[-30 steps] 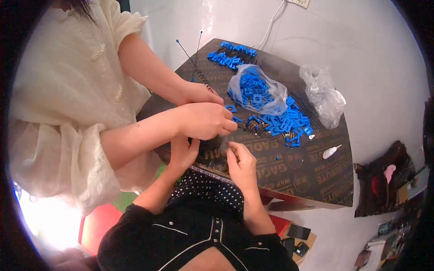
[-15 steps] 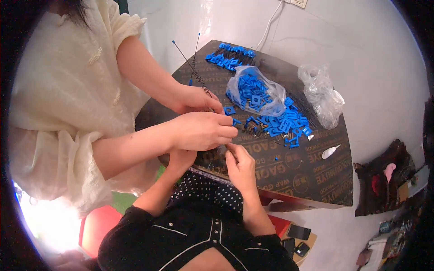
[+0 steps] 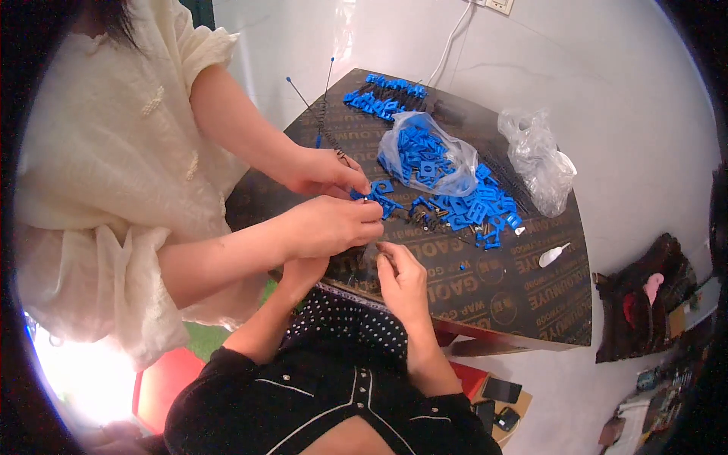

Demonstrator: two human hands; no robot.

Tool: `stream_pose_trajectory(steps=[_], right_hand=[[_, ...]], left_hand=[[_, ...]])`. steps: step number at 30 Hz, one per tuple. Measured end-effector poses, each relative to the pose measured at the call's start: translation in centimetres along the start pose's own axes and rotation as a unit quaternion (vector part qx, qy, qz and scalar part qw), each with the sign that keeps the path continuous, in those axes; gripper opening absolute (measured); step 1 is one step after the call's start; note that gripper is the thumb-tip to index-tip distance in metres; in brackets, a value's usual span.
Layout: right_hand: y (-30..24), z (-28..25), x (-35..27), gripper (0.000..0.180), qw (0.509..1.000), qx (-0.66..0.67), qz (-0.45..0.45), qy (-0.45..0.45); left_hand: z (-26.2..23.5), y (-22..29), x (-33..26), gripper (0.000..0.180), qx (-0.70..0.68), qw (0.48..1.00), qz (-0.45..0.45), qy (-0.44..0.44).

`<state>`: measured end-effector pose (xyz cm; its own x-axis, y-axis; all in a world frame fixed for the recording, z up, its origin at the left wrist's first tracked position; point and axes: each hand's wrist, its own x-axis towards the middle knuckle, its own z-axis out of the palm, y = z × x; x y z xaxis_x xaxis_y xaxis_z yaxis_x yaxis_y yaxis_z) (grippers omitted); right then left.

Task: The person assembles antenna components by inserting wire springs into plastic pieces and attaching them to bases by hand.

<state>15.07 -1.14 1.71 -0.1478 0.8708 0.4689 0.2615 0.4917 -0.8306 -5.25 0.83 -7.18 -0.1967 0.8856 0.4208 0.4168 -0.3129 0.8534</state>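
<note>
Evidently it's close fingerwork: on the near side of the bag (image 3: pixel 461 182), the right hand (image 3: pixel 402 274) has its grip pinched nearly together, on what I can't tell, while the left hand (image 3: pixel 305 270) has its fingers hidden by a co-worker's hand (image 3: pixel 334 226). Blue pieces (image 3: pixel 482 203) spill along the bag's right; any move calls for dodging that neighbour, with the table (image 3: pixel 523 307) roomiest to the bag's near right, short of its front edge.

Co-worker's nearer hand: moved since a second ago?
Yes: judged against the tabletop, the co-worker's nearer hand has moved down the picture and slightly left.
</note>
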Motion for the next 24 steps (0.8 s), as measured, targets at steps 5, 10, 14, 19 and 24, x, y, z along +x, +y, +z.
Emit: stream_pose_trajectory(steps=[5,10,14,19,24], right_hand=[[0.4,-0.1,0.0,0.018,1.0,-0.006,-0.016,0.003],[0.3,-0.2,0.0,0.019,1.0,-0.007,-0.015,0.001],[0.2,-0.1,0.0,0.019,1.0,-0.008,-0.016,-0.001],[0.3,-0.3,0.1,0.016,1.0,-0.018,-0.008,0.0],[0.4,-0.5,0.1,0.015,1.0,-0.017,0.003,0.025]], left_hand=[[-1.3,5.9,0.3,0.042,0.302,0.944,-0.046,-0.124],[-1.3,6.1,0.5,0.04,0.187,0.977,-0.068,-0.072],[-0.3,5.2,0.6,0.033,0.109,0.994,-0.031,0.001],[0.0,4.7,1.2,0.025,0.092,0.991,0.06,0.074],[0.1,4.3,2.1,0.022,0.112,0.978,0.135,0.11]])
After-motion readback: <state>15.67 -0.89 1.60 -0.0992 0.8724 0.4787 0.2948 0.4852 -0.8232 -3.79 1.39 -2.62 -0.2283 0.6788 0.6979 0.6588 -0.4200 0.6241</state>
